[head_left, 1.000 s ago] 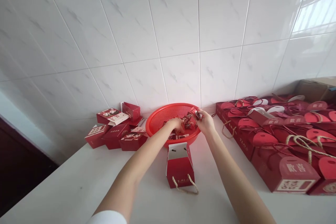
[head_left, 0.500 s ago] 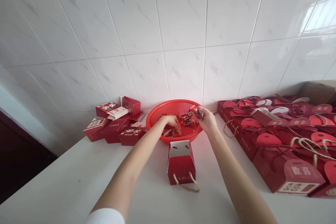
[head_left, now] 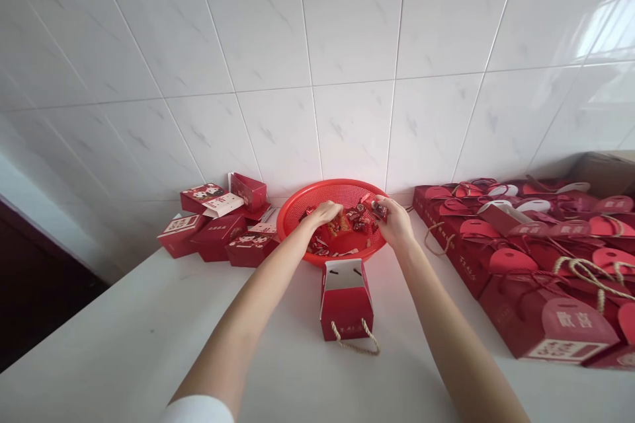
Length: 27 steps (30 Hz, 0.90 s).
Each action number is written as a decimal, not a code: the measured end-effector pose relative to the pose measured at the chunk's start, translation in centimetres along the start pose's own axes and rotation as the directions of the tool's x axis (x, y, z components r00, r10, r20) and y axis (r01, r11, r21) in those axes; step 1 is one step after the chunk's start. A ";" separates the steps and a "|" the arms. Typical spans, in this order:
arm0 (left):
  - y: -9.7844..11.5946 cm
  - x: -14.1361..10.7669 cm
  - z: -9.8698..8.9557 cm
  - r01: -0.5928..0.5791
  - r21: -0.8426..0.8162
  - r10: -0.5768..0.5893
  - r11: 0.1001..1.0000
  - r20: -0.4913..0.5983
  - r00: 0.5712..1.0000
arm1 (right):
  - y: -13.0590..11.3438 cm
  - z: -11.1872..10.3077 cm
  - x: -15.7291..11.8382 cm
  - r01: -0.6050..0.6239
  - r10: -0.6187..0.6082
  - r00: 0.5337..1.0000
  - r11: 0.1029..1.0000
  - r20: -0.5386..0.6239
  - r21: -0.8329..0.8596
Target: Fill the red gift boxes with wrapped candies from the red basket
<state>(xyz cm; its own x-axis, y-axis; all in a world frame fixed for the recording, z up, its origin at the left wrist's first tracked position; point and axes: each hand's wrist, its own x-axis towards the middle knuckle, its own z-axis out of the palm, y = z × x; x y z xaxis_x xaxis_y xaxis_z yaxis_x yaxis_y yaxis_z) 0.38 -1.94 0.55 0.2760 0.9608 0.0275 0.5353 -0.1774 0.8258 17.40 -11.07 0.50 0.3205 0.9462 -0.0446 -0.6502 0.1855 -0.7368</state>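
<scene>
Wrapped candies (head_left: 354, 217) in red and gold lie in a red plastic basket (head_left: 300, 201) with a perforated wall. My left hand (head_left: 326, 213) is over the left part of the basket with its fingers curled closed; what they grip, if anything, is hidden. A gold-wrapped piece (head_left: 340, 225) shows right beside those fingers. At the basket's right rim, my right hand (head_left: 395, 221) pinches red-wrapped candies (head_left: 378, 209). In front of the basket stands an open red gift box (head_left: 347, 304) with a rope handle, its white inner flap turned up toward the basket.
Several red boxes (head_left: 218, 238) are heaped at the left on the white table (head_left: 124, 344). Rows of closed red gift boxes (head_left: 540, 317) with rope handles fill the right side. A tiled wall (head_left: 347, 125) rises behind, and a brown cardboard box (head_left: 605, 172) stands far right.
My left hand has lifted slightly from among the candies, its fingers now more closed. My right hand stays at the basket's right rim with the candies. The view has shifted slightly.
</scene>
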 end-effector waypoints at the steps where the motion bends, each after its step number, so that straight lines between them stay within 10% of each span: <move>1: 0.0 0.0 0.2 0.006 -0.004 -0.006 1.000 0.001 1.000 | 0.0 0.0 0.0 0.001 -0.001 1.000 1.000 -0.001 0.004; 15: 1.3 -0.2 -0.3 -0.112 -0.202 0.038 0.973 -0.339 0.940 | 0.0 0.3 -0.6 0.038 -0.029 0.996 0.994 0.082 -0.105; 27: 2.4 -1.3 0.2 -0.257 -0.504 0.174 0.824 -0.206 0.963 | 1.3 0.1 -0.3 0.140 -0.120 0.990 0.931 0.080 -0.337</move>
<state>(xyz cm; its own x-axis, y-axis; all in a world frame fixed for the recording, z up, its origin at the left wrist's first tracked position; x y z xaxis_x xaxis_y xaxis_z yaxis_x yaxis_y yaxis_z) 1.45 -3.64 2.39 0.1949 0.9381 0.2862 -0.0321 -0.2856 0.9578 16.40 -11.07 -0.44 0.3402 0.9353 0.0977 -0.3284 0.2155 -0.9196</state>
